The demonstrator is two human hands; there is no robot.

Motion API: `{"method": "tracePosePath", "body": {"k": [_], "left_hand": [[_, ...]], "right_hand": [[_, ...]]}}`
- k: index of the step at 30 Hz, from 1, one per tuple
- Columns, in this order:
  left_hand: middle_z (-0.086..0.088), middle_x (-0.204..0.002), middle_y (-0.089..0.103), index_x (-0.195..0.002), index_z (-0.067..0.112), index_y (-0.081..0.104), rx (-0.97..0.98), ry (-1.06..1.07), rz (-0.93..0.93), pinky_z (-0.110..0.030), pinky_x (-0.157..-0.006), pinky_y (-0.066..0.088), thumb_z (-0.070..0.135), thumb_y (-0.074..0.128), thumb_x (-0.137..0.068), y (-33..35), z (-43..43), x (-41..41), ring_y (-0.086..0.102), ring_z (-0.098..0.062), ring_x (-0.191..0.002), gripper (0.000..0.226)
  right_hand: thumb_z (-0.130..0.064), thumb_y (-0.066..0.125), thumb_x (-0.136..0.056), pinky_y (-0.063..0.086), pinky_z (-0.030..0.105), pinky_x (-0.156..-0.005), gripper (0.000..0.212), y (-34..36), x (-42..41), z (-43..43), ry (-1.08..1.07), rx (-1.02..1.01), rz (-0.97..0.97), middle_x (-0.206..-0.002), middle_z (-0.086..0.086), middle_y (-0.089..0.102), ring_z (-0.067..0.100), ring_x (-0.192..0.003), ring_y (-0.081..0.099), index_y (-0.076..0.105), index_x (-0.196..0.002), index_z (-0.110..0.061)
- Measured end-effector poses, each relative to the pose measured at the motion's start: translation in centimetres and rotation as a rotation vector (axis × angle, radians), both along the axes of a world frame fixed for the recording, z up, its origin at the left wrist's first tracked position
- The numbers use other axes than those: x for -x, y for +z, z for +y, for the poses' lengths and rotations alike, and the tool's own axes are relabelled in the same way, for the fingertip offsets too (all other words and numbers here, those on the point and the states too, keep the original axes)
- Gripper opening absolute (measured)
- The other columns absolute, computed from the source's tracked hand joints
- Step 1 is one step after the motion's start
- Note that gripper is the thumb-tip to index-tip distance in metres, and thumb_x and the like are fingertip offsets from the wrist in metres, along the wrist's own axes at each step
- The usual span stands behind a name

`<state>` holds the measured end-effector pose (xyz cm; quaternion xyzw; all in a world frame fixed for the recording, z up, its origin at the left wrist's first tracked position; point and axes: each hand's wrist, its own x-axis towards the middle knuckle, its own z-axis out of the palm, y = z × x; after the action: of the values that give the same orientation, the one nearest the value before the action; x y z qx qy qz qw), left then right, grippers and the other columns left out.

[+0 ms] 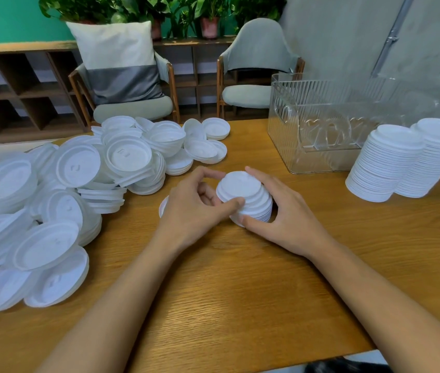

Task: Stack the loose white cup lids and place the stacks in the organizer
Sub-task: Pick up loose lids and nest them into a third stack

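My left grip and right grip hold a short stack of lids between them on the wooden surface.

The heap of loose lids sprawls well out to the left of my left grip, some lids nested, some tilted. The clear ribbed organizer stands beyond my right grip and a little to its right, and I can see no lids in it. Two tall finished stacks lean together, touching, to the right of my right grip, just beside the organizer. The short stack sits upright on the surface, my left thumb on its near side and my right thumb at its base, fingers of both curled round it. A single lid's edge shows under the left side of my left grip.
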<state>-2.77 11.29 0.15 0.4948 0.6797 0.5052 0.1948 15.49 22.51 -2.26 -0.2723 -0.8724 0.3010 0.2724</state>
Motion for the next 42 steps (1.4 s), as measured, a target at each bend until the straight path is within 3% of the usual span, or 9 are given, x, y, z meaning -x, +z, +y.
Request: {"method": "tracePosePath", "body": {"k": [3, 6, 11, 14, 20, 24, 30, 36, 42], "left_hand": [[0.006, -0.062, 0.060, -0.095, 0.032, 0.067, 0.006, 0.041, 0.293, -0.017, -0.058, 0.038, 0.053, 0.090, -0.073, -0.2, -0.4, -0.1, 0.053, -0.006, -0.058, 0.038], [0.018, -0.097, 0.062, -0.112, 0.036, 0.067, -0.027, 0.024, 0.412, -0.010, -0.074, 0.039, 0.060, 0.084, -0.075, -0.3, -0.4, 0.1, 0.058, 0.000, -0.090, 0.047], [0.022, -0.143, 0.058, -0.147, 0.033, 0.053, 0.022, -0.222, 0.295, -0.019, -0.113, 0.037, 0.026, 0.073, -0.078, 0.2, -0.5, 0.3, 0.048, 0.007, -0.135, 0.071], [0.019, -0.130, 0.066, -0.145, 0.033, 0.055, -0.002, -0.197, 0.261, -0.025, -0.106, 0.047, 0.020, 0.083, -0.080, 0.3, -0.6, 0.3, 0.058, 0.004, -0.124, 0.072], [0.015, -0.105, 0.061, -0.126, 0.032, 0.072, -0.027, -0.001, 0.394, -0.005, -0.079, 0.039, 0.063, 0.086, -0.070, -0.2, -0.2, 0.0, 0.060, 0.001, -0.098, 0.066], [0.020, -0.096, 0.054, -0.114, 0.032, 0.075, -0.051, 0.032, 0.444, -0.009, -0.075, 0.040, 0.075, 0.082, -0.064, -0.6, 0.2, -0.4, 0.059, 0.000, -0.092, 0.066], [0.016, -0.096, 0.054, -0.115, 0.034, 0.075, -0.021, 0.041, 0.446, -0.023, -0.076, 0.048, 0.080, 0.076, -0.064, -0.6, 0.2, -0.6, 0.057, -0.002, -0.089, 0.068], [0.017, -0.096, 0.055, -0.107, 0.033, 0.072, 0.010, 0.068, 0.440, -0.023, -0.076, 0.045, 0.082, 0.076, -0.061, -0.8, 0.5, -0.6, 0.053, 0.001, -0.089, 0.067], [0.017, -0.102, 0.055, -0.111, 0.029, 0.070, 0.039, 0.068, 0.461, -0.041, -0.090, 0.050, 0.081, 0.076, -0.063, -0.9, 0.5, -0.9, 0.052, -0.006, -0.096, 0.071]], "right_hand": [[-0.065, 0.077, -0.076, 0.047, 0.028, -0.104, 0.087, 0.0, 0.0, 0.0, 0.004, -0.002, 0.007, -0.136, -0.016, 0.055, 0.003, -0.126, 0.052, 0.044, -0.153, -0.041], [-0.055, 0.083, -0.079, 0.048, 0.031, -0.104, 0.083, 0.0, 0.0, -0.1, 0.027, -0.009, 0.005, -0.136, -0.016, 0.056, 0.004, -0.126, 0.053, 0.045, -0.152, -0.041], [-0.050, 0.085, -0.081, 0.046, 0.031, -0.108, 0.080, 0.1, 0.1, -0.3, 0.087, -0.019, 0.007, -0.140, -0.018, 0.055, 0.002, -0.130, 0.052, 0.047, -0.151, -0.040], [-0.049, 0.085, -0.081, 0.045, 0.030, -0.109, 0.085, 0.1, 0.1, -0.3, 0.093, -0.012, 0.023, -0.143, -0.018, 0.055, 0.000, -0.132, 0.051, 0.044, -0.154, -0.038], [-0.056, 0.088, -0.075, 0.043, 0.030, -0.113, 0.099, 0.1, 0.2, -0.4, 0.060, 0.006, 0.019, -0.148, -0.020, 0.052, 0.000, -0.137, 0.048, 0.036, -0.157, -0.042], [-0.053, 0.092, -0.071, 0.043, 0.028, -0.114, 0.102, 0.1, 0.3, -0.4, 0.064, 0.008, 0.026, -0.149, -0.019, 0.052, -0.002, -0.137, 0.047, 0.038, -0.158, -0.040], [-0.062, 0.088, -0.068, 0.044, 0.033, -0.112, 0.105, 0.0, 0.2, -0.3, 0.065, 0.021, 0.000, -0.145, -0.017, 0.055, 0.001, -0.135, 0.048, 0.038, -0.158, -0.043], [-0.061, 0.088, -0.067, 0.042, 0.023, -0.107, 0.108, 0.0, 0.2, -0.3, 0.073, 0.030, -0.031, -0.140, -0.017, 0.057, -0.002, -0.130, 0.049, 0.038, -0.160, -0.037], [-0.067, 0.080, -0.067, 0.035, 0.006, -0.103, 0.111, -0.1, 0.2, -0.4, 0.089, 0.019, -0.036, -0.145, -0.017, 0.054, -0.005, -0.132, 0.048, 0.037, -0.162, -0.030]]}}
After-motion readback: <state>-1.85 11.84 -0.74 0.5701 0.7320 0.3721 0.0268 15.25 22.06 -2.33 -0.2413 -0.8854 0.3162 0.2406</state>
